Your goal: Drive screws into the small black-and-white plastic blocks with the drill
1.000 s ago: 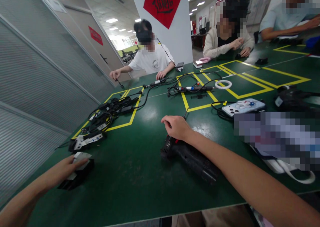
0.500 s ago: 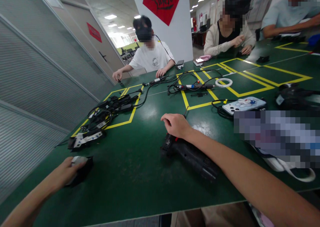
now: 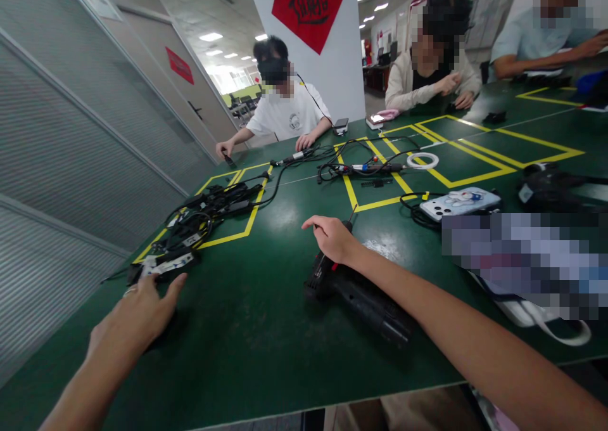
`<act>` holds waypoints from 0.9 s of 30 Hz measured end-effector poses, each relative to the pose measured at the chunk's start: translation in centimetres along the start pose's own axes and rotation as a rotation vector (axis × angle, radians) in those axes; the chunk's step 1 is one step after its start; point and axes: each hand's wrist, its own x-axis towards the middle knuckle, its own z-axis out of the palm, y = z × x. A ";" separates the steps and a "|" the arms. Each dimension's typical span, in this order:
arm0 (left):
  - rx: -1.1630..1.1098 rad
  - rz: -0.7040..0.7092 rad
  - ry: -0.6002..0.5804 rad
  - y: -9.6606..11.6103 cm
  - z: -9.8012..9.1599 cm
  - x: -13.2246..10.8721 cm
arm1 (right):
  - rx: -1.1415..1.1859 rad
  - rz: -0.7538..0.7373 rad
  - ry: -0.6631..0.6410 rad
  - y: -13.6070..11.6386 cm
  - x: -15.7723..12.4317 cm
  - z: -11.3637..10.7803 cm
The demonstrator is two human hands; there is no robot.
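Observation:
My left hand [image 3: 135, 317] is over the left side of the table, thumb apart from the fingers. Under its palm lies a dark object, mostly hidden. Just beyond the fingertips is a black piece with white labels [image 3: 173, 264]. My right hand [image 3: 335, 239] is at the front end of a black power screwdriver [image 3: 375, 310] with red marks, which lies on the table. Its fingers point left, loosely bent and apart, with nothing visible in them. A thin bit [image 3: 353, 212] sticks out beyond this hand, and my forearm passes over part of the tool.
Black cables [image 3: 209, 206] lie heaped inside yellow tape at the left. Another wired tool [image 3: 375, 167] and a white ring [image 3: 422, 160] lie farther back. A phone [image 3: 460, 203] and a bag strap [image 3: 565, 336] are at the right. Co-workers sit across the green table [image 3: 256, 348].
My left hand has let go of the black-and-grey object, opened, and moved forward and right over it. My right hand stays by the screwdriver, its fingers a little straighter.

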 end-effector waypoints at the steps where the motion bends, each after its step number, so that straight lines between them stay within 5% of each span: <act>1: 0.006 0.034 -0.002 1.8 -0.4 -0.7 | 0.039 0.017 0.000 -0.1 0.1 0.2; 8: -0.256 0.648 0.253 17.6 -2.7 -6.1 | 0.247 0.113 0.054 0.7 0.3 0.8; 12: -0.375 0.927 0.275 24.0 -2.3 -6.5 | 0.363 0.160 0.090 1.1 0.7 0.5; 18: -0.467 0.933 0.293 25.7 0.2 -5.5 | 0.591 0.319 0.124 1.1 1.2 0.1; 27: -0.639 0.877 0.307 25.0 1.2 -5.4 | 0.628 0.260 -0.005 1.4 1.0 0.5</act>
